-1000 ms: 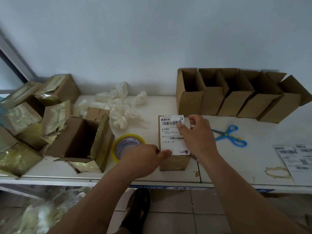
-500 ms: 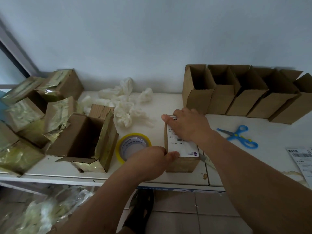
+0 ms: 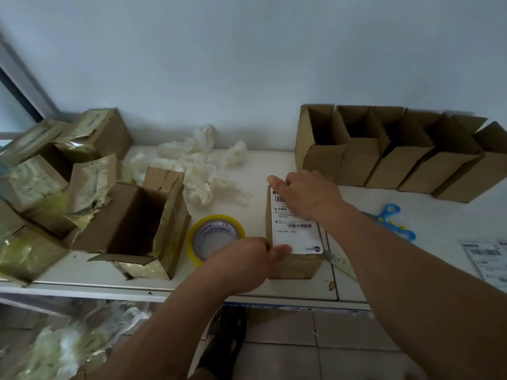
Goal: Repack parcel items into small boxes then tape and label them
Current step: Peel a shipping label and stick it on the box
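Observation:
A small closed cardboard box (image 3: 295,266) stands near the table's front edge with a white shipping label (image 3: 297,234) on its top. My right hand (image 3: 304,194) lies flat on the label's far end, fingers stretched, pressing it down. My left hand (image 3: 244,263) grips the box's near left corner, thumb on the label's near edge. A roll of yellow-rimmed tape (image 3: 215,238) lies just left of the box.
A torn-open box (image 3: 137,229) and several taped old boxes (image 3: 90,141) crowd the left. White packing wads (image 3: 203,165) lie behind. Several open small boxes (image 3: 384,152) line the back right. Blue scissors (image 3: 392,220) and spare labels (image 3: 488,259) lie right.
My right hand went from pinching the label's far right corner to lying flat on the label and sliding across its far end. My left hand kept its hold on the box.

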